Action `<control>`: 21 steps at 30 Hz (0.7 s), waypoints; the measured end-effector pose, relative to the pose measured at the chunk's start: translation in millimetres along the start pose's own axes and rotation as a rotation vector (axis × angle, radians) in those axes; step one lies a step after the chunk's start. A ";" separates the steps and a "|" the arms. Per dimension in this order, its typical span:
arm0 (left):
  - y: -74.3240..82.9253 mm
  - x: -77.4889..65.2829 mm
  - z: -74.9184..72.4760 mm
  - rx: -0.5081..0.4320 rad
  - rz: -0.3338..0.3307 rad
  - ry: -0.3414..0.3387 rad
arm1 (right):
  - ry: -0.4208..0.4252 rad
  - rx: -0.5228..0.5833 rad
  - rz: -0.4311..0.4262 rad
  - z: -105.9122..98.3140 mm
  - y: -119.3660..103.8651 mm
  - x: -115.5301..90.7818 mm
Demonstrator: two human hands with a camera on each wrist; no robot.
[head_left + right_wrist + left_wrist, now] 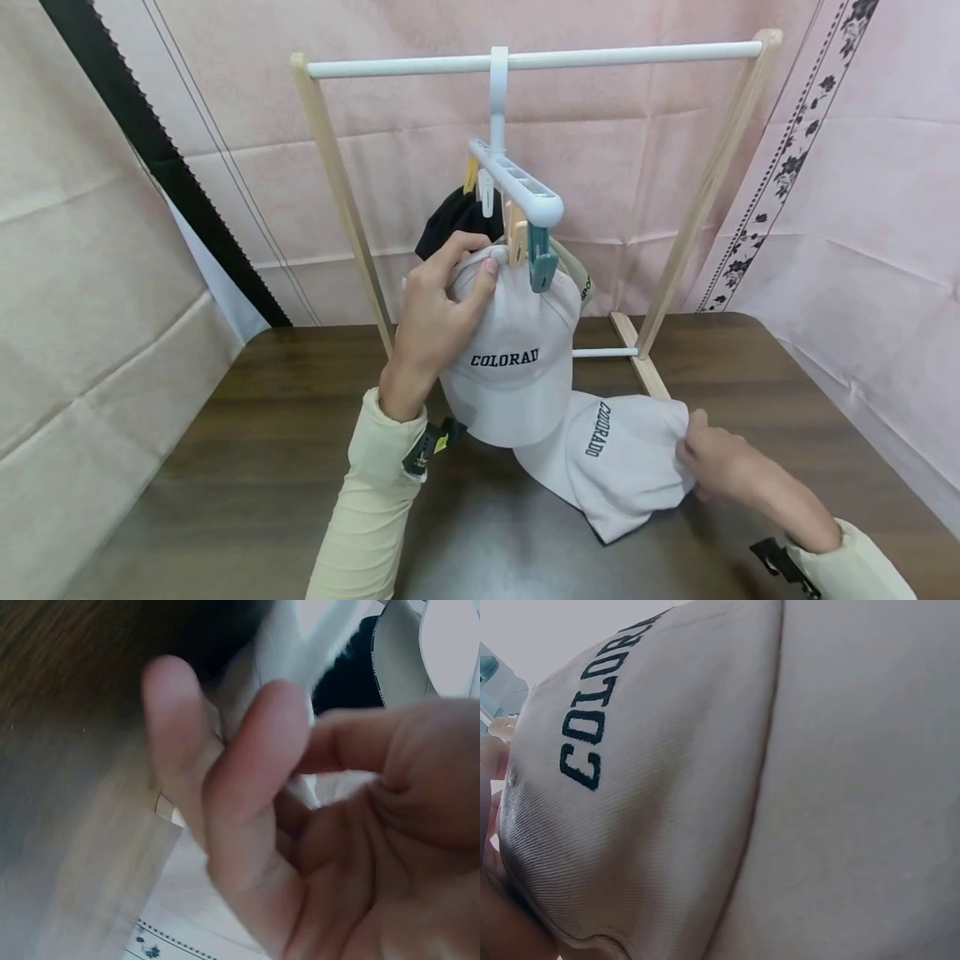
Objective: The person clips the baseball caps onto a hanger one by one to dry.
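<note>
A white baseball cap [517,312] lettered COLORADO hangs upright below a light-blue hanger [525,183], its crown just under a beige clip [517,242] and a teal clip [541,267]. My left hand [438,321] grips this cap at the upper left of the crown, thumb across the front. In the left wrist view, its lettered front [652,787] and brim fill most of the picture. Lower right, a second white COLORADO cap [637,458] lies tilted, partly behind the first cap's brim. My right hand [723,458] pinches its right edge between thumb and fingers.
The hanger hooks over the white bar [622,57] of a wooden-legged rack [693,208] on a dark wooden table [300,467]. Behind the hanging cap are a black cap [453,221] and part of a beige one [573,265]. Pink cloth [420,108] backs the table.
</note>
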State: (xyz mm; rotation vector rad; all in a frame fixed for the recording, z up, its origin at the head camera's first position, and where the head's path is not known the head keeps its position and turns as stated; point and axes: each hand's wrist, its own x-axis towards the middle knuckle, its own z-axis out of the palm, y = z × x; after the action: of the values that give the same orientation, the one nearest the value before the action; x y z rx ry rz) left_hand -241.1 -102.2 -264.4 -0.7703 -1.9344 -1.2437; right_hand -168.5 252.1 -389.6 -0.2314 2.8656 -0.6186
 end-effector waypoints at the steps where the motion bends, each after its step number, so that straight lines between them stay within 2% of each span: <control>1: 0.1 0.3 0.1 -0.002 -0.001 -0.001 | 0.018 0.015 -0.003 -1.6 0.4 0.9; 6: 0.9 1.0 0.8 -0.011 -0.013 -0.011 | 0.100 0.138 -0.027 -8.7 4.2 5.5; 9: 1.0 1.2 1.9 -0.016 -0.016 -0.022 | 0.119 0.253 -0.049 -11.4 6.3 6.4; 16: 2.2 1.0 1.0 -0.022 -0.014 -0.023 | 0.056 0.538 -0.050 -24.7 0.1 7.1; 19: 1.4 0.4 0.0 -0.019 -0.015 -0.018 | 0.104 0.563 -0.063 -30.2 -6.4 8.5; 21: 0.8 -0.3 -0.5 -0.016 -0.017 -0.019 | 0.184 0.513 -0.073 -33.0 -10.1 10.2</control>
State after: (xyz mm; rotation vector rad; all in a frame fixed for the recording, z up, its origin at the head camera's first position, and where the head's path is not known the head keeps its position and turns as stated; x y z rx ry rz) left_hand -240.2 -102.4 -264.1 -0.7777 -1.9522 -1.2672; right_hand -184.7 254.0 -357.6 -0.2042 2.7490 -1.4196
